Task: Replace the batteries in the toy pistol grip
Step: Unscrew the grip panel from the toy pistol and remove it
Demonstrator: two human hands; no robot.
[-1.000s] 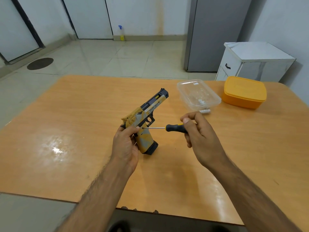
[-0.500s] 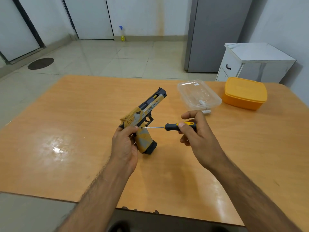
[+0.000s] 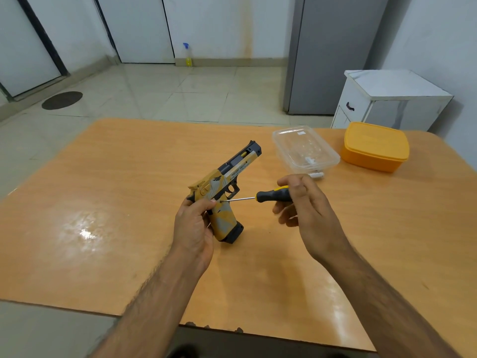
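Left hand (image 3: 193,226) grips pistol (image 3: 224,195) steady; right hand (image 3: 304,202) pinches screwdriver (image 3: 271,195), entering from 3 o'clock to turn grip screw.

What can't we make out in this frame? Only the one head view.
- Screw under the screwdriver tip: too small, partly behind the left hand thumb.
- Far side of the toy pistol grip: turned away, wrapped by the left hand.
- Screwdriver handle end: covered by the right hand.
- Small white items in and beside the clear container: too small to identify.
- Orange box contents: lid on.
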